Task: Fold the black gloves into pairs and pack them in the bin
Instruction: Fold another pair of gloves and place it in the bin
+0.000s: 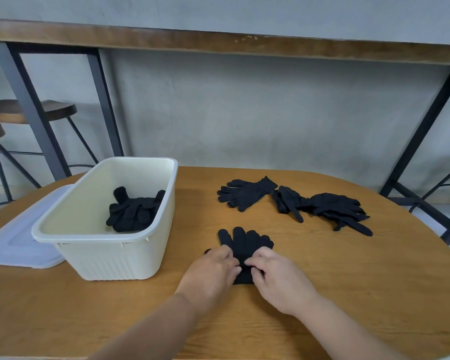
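A black glove (pixel 244 249) is pinched at its cuff end by both hands on the wooden bench (pixel 322 294).
The glove is laid flat beside the cream bin (pixel 104 255), its tips pointed away; the fingers of the left hand (pixel 213 274) and right hand (pixel 278 276) are curled onto it. Folded gloves (pixel 133 211) are held in the bin; loose gloves (pixel 296 201) are spread behind.

Your left hand (pixel 213 268) and right hand (pixel 276 276) pinch a flat black glove (pixel 244 242). Beyond them lie more gloves (pixel 333 206); the cream bin (pixel 109 258) at left holds folded gloves (pixel 133 211).
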A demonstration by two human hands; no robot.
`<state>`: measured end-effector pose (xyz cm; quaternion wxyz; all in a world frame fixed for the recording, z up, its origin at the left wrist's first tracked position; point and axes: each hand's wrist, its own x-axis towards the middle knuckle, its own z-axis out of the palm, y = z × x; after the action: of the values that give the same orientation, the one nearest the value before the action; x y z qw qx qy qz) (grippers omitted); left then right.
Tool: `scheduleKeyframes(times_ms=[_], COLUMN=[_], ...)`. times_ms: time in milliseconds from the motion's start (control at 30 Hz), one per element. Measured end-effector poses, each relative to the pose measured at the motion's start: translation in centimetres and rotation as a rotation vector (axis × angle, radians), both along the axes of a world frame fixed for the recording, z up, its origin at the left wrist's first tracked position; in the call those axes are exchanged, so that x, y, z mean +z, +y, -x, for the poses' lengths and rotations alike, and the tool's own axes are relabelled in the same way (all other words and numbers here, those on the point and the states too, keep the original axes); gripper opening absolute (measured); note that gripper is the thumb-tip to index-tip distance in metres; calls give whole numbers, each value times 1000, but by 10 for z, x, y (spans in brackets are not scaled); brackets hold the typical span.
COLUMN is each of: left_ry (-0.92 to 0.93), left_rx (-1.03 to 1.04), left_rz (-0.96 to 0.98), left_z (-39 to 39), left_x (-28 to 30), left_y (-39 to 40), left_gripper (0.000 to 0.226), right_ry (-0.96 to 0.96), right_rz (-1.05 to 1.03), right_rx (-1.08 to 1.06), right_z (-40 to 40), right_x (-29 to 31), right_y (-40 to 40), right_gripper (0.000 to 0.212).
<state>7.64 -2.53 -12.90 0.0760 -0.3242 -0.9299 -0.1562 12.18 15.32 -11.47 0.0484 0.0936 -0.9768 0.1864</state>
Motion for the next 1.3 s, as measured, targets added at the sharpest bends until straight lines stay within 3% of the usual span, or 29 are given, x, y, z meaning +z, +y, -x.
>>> scheduleKeyframes(times_ms=[100,233,333,433,600,700,800,933,1067,1167,1300], left_ry=[-26,7,-18,-177,-384,-414,-324,-131,60,10,27], left_rx=[-67,-56,-28,72,226,256,263,151,-22,-49,-57], left_rz=[-55,-57,-95,-204,-222,-197,-208,-137,26,-24,-15], left_z=[-6,-7,-8,-4,14,21,24,23,20,14,10], left_x=[-8,-5,1,8,13,10,8,11,9,3,4], left_y=[-12,-8,-5,-5,6,10,11,12,5,-5,-6], left_gripper=[50,38,27,20,22,18,10,5,30,40,37], right_ry=[-13,20,-90,-251,-311,-297,-177,-42,5,-12,28], right_rz=[-68,-89,112,416,527,493,327,120,49,-5,-54], right_rx=[58,31,-43,-146,-282,-342,-380,-186,-34,23,36], right_z=[-6,-5,-3,5,23,29,30,25,17,10,7], right_x=[0,1,5,11,13,7,4,5,7,7,10], right_y=[3,-2,-3,-2,1,-1,-4,-7,-2,2,-1], right_gripper=[49,40,27,13,9,6,13,10,28,42,39])
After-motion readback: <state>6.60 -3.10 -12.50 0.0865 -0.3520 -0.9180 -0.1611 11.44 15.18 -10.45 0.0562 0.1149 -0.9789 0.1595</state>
